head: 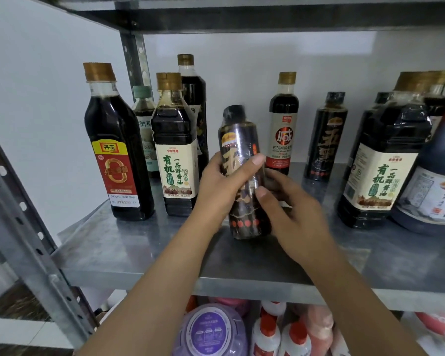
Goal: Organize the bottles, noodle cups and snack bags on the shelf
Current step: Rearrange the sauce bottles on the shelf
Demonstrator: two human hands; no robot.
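A slim dark bottle point(239, 140) with a black cap and gold characters stands near the middle of the metal shelf point(139, 242). My left hand point(221, 186) grips it from the left, thumb across the label. My right hand point(293, 211) holds its right side, thumb on the front and fingers behind. A matching slim dark bottle point(325, 134) stands further back on the right. Left of the hands stand a red-label vinegar bottle point(118, 155) and a cream-label soy sauce bottle point(176, 150).
Several more dark bottles stand at the back left and along the right, including a red-and-white-label bottle point(283, 127), a big cream-label bottle point(380, 160) and a large jug point(432, 181). A grey upright post point(23, 217) runs down the left. White and red bottles point(280, 332) fill the shelf below.
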